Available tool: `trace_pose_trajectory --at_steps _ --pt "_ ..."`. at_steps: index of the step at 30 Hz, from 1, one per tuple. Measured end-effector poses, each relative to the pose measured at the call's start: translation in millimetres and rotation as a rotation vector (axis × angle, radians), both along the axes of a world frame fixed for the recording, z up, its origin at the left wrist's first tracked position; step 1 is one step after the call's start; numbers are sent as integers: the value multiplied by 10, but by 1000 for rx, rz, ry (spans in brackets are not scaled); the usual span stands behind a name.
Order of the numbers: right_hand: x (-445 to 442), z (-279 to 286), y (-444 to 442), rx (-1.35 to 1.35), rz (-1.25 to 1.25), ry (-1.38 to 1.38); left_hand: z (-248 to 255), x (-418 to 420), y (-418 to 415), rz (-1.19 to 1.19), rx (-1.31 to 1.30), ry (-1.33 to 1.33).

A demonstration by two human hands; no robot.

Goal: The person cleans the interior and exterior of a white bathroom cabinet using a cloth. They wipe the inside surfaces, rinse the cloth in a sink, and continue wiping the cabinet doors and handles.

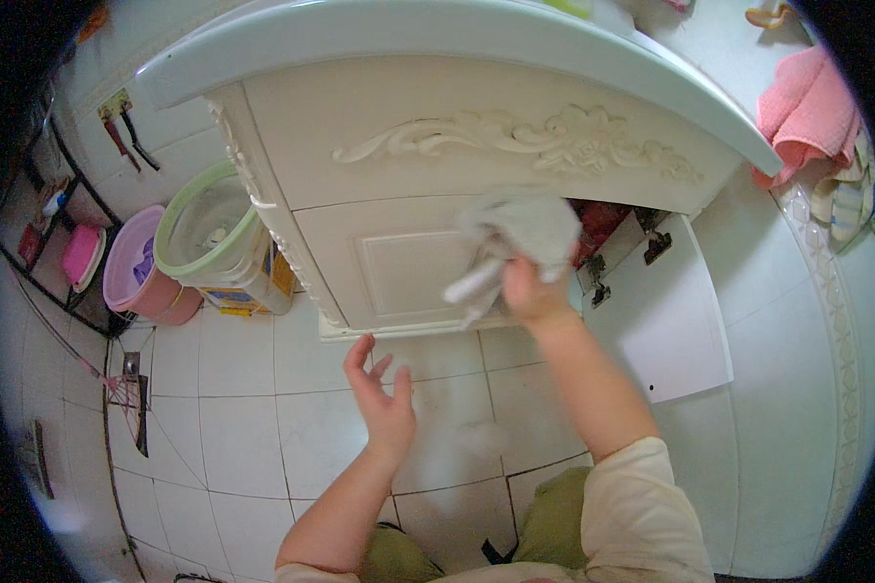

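Observation:
A pale cloth [521,218], blurred and crumpled, is gripped by my right hand [536,288] in front of the white vanity cabinet [408,270]. Its loose end hangs to the left of the hand. My left hand [383,393] is held over the floor tiles near the cabinet's base, fingers apart and curled, with nothing in it. Right of the cloth, a white cabinet door [671,313] stands swung out on metal hinges. Behind the cloth, part of the cabinet's inside shows, with something red [601,218] in it.
The countertop [437,33] juts out over the cabinet. At left are a green-rimmed bucket [211,226], a pink bucket [135,270] and a black shelf rack [76,189]. Pink towel [809,109] hangs at upper right. A net-like item [127,393] is at the lower left.

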State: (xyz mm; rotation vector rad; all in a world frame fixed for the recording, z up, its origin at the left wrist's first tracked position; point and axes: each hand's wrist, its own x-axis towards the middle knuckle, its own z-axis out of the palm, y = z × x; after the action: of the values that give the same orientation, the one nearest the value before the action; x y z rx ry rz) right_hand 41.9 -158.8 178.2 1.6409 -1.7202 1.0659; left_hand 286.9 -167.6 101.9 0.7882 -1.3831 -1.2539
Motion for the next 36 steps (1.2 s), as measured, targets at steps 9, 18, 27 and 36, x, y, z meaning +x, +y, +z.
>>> trace_pose_trajectory --at_steps 9,18,27,36 --pt "695 68 -391 84 229 39 -111 -54 -48 64 26 90" --pt "262 -1547 41 671 250 440 41 -82 5 167 -72 84" --pt "718 -437 -363 -9 -83 13 7 -125 65 107 -93 57" --pt "636 -1496 196 465 197 -535 -20 -50 51 91 -88 48"
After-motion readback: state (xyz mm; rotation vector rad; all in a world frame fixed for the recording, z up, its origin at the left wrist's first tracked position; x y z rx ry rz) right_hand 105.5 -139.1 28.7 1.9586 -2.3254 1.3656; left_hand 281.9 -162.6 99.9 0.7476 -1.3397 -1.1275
